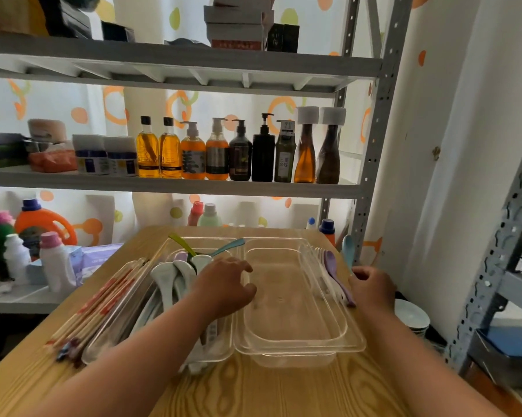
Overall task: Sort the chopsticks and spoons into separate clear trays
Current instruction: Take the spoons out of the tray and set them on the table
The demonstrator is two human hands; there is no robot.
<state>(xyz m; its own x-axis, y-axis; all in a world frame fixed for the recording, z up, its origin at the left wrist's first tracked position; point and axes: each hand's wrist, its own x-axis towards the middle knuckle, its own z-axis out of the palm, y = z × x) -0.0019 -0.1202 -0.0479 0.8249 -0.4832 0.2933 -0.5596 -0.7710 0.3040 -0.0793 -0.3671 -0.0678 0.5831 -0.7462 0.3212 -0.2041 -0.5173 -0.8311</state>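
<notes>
Two clear trays sit side by side on the wooden table. The left tray [223,352] holds several white, green and blue spoons [166,281]. The right tray [353,341] has nothing in it. A bundle of red-and-cream chopsticks [103,302] lies on the table along the left tray's outer side. A purple spoon and pale forks [333,272] lie along the right tray's right rim. My left hand [226,284] hovers with fingers curled over the seam between the trays, and whether it holds anything I cannot see. My right hand [372,287] rests loosely curled beside the purple spoon.
A grey metal shelf behind the table carries pump bottles [217,152] and detergent bottles [42,224]. Stacked white bowls [411,316] sit low at the right beside another metal rack [494,266]. A light blue spoon [348,248] stands at the table's back right edge.
</notes>
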